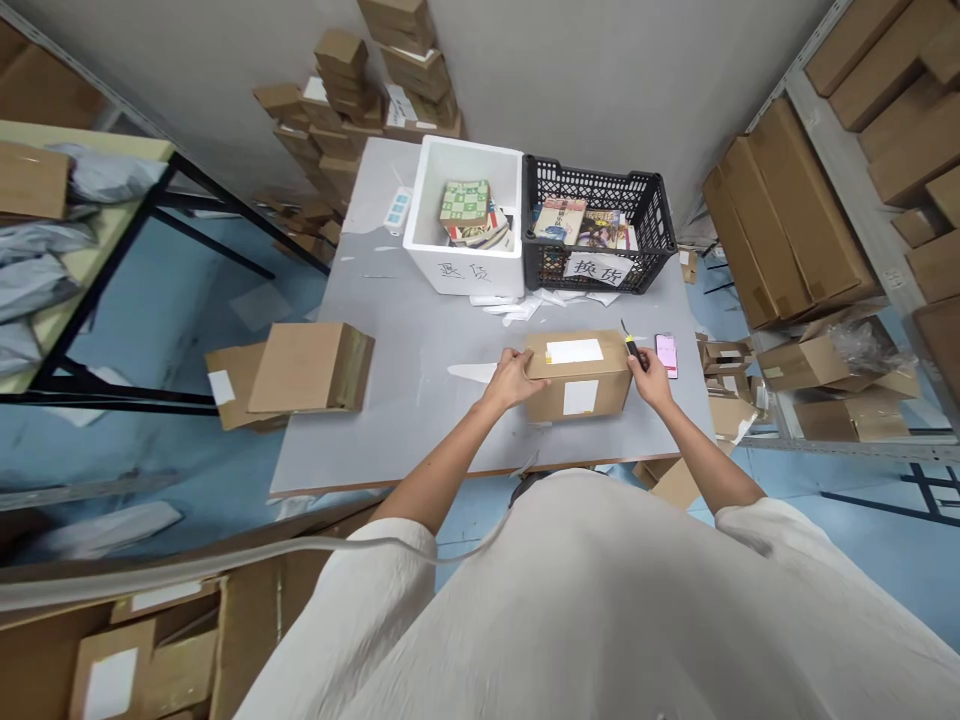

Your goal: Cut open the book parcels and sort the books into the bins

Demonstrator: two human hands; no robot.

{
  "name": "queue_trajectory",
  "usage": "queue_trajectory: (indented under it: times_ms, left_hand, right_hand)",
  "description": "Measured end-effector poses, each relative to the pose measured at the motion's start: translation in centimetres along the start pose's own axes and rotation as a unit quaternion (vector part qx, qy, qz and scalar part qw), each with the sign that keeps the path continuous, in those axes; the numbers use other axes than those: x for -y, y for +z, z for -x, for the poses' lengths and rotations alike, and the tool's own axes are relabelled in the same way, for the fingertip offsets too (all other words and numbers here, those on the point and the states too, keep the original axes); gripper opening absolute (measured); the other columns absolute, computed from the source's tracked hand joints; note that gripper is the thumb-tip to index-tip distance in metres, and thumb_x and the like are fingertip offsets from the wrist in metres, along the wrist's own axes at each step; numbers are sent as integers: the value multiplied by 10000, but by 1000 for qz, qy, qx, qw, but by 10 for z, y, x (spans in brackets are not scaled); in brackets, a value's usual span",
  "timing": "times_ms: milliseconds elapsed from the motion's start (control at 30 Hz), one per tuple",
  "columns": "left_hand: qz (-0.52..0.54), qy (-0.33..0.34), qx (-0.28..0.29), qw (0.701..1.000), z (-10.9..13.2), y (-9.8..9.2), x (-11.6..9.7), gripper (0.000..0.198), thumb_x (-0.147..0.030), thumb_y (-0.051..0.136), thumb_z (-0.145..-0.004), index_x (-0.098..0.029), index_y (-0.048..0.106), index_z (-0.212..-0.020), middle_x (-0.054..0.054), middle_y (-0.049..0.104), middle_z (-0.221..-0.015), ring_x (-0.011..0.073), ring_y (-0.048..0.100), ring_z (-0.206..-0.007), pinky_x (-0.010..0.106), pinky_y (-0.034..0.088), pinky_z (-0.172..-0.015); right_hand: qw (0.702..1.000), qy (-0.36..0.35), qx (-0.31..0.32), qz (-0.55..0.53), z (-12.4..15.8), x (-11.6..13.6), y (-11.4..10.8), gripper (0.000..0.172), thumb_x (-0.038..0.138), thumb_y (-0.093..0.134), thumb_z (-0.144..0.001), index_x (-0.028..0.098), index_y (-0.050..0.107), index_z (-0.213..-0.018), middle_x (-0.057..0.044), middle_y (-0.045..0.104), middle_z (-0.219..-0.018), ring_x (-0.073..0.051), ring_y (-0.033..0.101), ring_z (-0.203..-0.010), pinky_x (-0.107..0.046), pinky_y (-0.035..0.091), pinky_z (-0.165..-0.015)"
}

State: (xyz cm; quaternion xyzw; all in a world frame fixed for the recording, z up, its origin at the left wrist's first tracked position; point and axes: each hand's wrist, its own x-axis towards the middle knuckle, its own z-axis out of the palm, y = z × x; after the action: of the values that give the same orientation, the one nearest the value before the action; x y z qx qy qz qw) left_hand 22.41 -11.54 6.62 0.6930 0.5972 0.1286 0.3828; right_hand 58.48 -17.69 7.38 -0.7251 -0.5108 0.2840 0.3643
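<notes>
A closed cardboard box (536,402) with white labels on its top and front lies near the table's front edge. My left hand (512,380) grips its left end, thumb on the front and fingers over the top. At the box's right end, my right hand (651,380) is closed around a yellow and black utility knife (631,346), its blade pointing up and away from me. A phone (666,355) with a lit pinkish screen lies just right of that hand.
Behind the box stand a white foam bin (465,270) and a black plastic crate (652,230), both holding books. Paper scraps (523,308) lie before them. Another cardboard box (296,368) overhangs the table's left edge. Shelves with boxes (795,230) flank the right side.
</notes>
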Motion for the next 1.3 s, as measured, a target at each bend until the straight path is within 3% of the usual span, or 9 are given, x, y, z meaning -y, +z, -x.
queue_trajectory:
  times_ms: [167, 433, 600, 767, 1033, 1200, 1300]
  left_hand:
    - [14, -7, 13, 1000, -15, 0, -4, 821, -546, 946, -730, -228, 716, -1452, 116, 582, -1420, 341, 696, -1273, 400, 602, -1087]
    - [148, -10, -127, 981, -30, 19, -1, 687, -321, 794, -908, -245, 510, -1530, 157, 620, -1502, 310, 683, -1337, 476, 598, -1132]
    - [117, -11, -143, 983, -21, 31, 10, 608, -302, 754, -937, -249, 486, -1480, 149, 631, -1448, 321, 716, -1257, 519, 613, -1080]
    - [51, 10, -117, 992, -14, 42, 21, 307, -240, 627, -994, -256, 602, -1300, 155, 616, -1399, 335, 713, -1256, 544, 596, -1122]
    - [44, -2, -54, 998, -6, 46, 21, 620, -240, 660, -969, -264, 570, -1582, 165, 613, -1478, 340, 721, -1227, 538, 606, -1135]
    - [57, -27, -66, 996, 1, 42, 11, 649, -209, 620, -972, -259, 557, -1616, 165, 614, -1483, 329, 723, -1254, 534, 588, -1173]
    - [77, -37, -72, 994, 7, 35, 4, 655, -231, 653, -970, -280, 549, -1614, 146, 590, -1531, 287, 751, -1169, 500, 615, -1127]
  right_hand:
    - [1000, 27, -15, -3, -3, -9, 1, 754, 877, 615, -923, 217, 711, -1276, -165, 815, -1219, -362, 749, -1123, -563, 610, -1050]
    - [997, 38, -5, -74, -7, -22, 24, 733, 869, 600, -950, 253, 632, -1345, -169, 765, -1393, -351, 701, -1365, -548, 583, -1169]
    - [997, 49, 26, -63, 3, -37, 27, 707, 847, 624, -941, 265, 631, -1342, -161, 767, -1404, -361, 702, -1378, -567, 557, -1208]
    - [996, 65, 45, -46, 8, -47, 29, 705, 859, 625, -907, 270, 647, -1295, -146, 795, -1341, -371, 727, -1316, -595, 545, -1209]
    - [994, 73, 56, -56, 8, -47, 32, 769, 923, 649, -856, 261, 670, -1246, -138, 811, -1316, -342, 745, -1278, -548, 571, -1166]
    - [996, 70, 38, -52, 10, -43, 29, 726, 884, 622, -882, 249, 658, -1232, -140, 811, -1266, -327, 766, -1222, -540, 593, -1121]
    - [997, 66, 23, -41, 11, -36, 19, 681, 851, 639, -889, 253, 672, -1214, -130, 813, -1234, -325, 768, -1169, -538, 597, -1105]
